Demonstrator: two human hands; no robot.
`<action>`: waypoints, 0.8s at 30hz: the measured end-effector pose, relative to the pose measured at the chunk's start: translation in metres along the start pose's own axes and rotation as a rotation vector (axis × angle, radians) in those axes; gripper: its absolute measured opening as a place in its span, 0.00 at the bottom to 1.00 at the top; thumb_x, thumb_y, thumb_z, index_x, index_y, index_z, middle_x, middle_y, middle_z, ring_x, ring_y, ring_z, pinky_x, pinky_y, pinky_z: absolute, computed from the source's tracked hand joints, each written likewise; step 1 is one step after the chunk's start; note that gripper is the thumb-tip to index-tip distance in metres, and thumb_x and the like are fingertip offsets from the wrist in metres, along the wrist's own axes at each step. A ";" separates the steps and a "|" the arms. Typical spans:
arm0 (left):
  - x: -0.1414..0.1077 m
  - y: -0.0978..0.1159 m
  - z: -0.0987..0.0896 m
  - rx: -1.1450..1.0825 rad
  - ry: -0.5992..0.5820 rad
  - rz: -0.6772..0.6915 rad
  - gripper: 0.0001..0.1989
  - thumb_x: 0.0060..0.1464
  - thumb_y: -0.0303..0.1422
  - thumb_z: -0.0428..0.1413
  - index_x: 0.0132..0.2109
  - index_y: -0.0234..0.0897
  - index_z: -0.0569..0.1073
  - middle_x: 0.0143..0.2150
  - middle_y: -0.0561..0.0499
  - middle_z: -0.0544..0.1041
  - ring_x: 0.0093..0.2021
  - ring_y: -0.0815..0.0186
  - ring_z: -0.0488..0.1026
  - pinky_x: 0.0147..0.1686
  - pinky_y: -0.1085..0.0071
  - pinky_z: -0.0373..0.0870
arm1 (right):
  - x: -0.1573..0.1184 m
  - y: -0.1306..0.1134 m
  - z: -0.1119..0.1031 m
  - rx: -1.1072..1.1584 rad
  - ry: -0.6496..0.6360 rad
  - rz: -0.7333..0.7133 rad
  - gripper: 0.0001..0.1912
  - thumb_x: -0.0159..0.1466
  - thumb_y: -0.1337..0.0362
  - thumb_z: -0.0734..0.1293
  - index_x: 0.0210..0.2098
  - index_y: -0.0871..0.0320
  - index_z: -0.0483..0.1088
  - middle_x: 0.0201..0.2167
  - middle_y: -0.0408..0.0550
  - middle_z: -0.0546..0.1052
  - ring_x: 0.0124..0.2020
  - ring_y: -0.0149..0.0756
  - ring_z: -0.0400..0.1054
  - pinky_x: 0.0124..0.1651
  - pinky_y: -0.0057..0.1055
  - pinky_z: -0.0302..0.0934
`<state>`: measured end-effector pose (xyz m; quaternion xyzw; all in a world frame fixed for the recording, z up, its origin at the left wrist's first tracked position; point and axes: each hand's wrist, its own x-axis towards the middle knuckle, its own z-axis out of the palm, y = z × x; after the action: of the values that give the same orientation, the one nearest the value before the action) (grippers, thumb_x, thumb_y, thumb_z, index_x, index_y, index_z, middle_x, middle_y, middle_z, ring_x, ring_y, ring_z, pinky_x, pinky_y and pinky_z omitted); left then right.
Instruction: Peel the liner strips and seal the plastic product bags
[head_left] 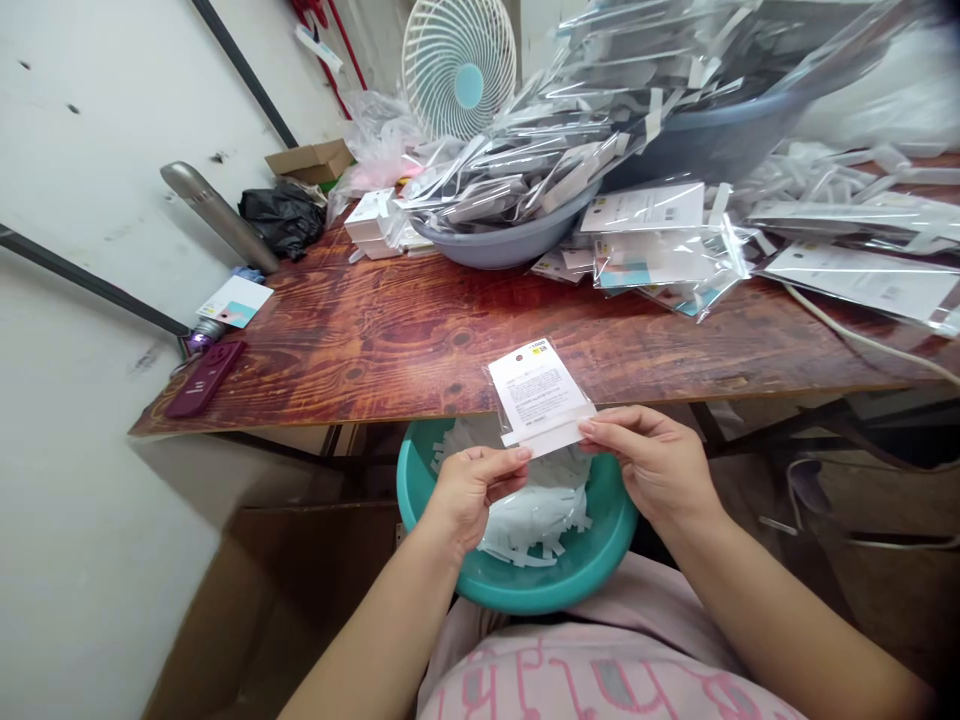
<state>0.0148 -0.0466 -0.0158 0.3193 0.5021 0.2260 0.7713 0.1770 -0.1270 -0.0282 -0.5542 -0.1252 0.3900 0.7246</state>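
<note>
A clear plastic packet with a white printed card [536, 385] inside is held up over a teal basin [517, 598]. My left hand [476, 490] pinches its lower left corner between thumb and finger. At the lower right corner, my right hand [660, 455] grips the same packet in a pinch. A white strip [551, 430] runs across the packet's lower edge between the two hands. Below, the basin contains a heap of white strips [532, 515]. Print, a small yellow mark and a hole show on the card.
On the wooden table [360, 340], a blue-grey basin [495, 250] overflows with clear packets. More packaged cards [652, 250] lie to its right, near a white cable [862, 335]. A fan [469, 85] stands behind. At left are a maroon phone-like object [206, 378] and a grey cylinder [217, 215].
</note>
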 end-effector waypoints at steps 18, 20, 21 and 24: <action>-0.006 0.002 -0.008 -0.014 -0.311 -0.061 0.17 0.44 0.39 0.65 0.32 0.26 0.77 0.28 0.45 0.79 0.25 0.67 0.77 0.25 0.76 0.76 | 0.005 -0.001 0.014 -0.014 -0.193 -0.135 0.09 0.42 0.68 0.77 0.18 0.57 0.73 0.25 0.42 0.76 0.26 0.29 0.71 0.29 0.26 0.69; -0.004 0.001 -0.007 -0.007 -0.269 -0.051 0.16 0.42 0.39 0.66 0.30 0.27 0.77 0.25 0.46 0.79 0.23 0.67 0.76 0.24 0.76 0.75 | 0.006 -0.001 0.016 -0.014 -0.168 -0.104 0.10 0.41 0.67 0.78 0.18 0.58 0.72 0.25 0.43 0.76 0.25 0.29 0.71 0.28 0.26 0.69; -0.004 0.001 -0.007 -0.001 -0.248 -0.044 0.16 0.42 0.39 0.66 0.30 0.27 0.76 0.25 0.46 0.78 0.23 0.67 0.76 0.23 0.75 0.75 | 0.007 -0.001 0.017 -0.019 -0.153 -0.081 0.11 0.40 0.67 0.78 0.18 0.59 0.72 0.24 0.43 0.76 0.24 0.29 0.71 0.27 0.26 0.69; -0.001 -0.001 -0.005 0.015 -0.180 -0.022 0.15 0.42 0.38 0.66 0.30 0.28 0.76 0.23 0.47 0.78 0.22 0.67 0.76 0.23 0.75 0.75 | 0.014 -0.001 0.017 -0.058 -0.147 0.005 0.16 0.39 0.65 0.78 0.18 0.60 0.67 0.21 0.42 0.75 0.21 0.30 0.70 0.25 0.27 0.68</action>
<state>0.0100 -0.0469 -0.0172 0.3384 0.4358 0.1840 0.8134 0.1758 -0.1053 -0.0242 -0.5451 -0.1879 0.4278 0.6961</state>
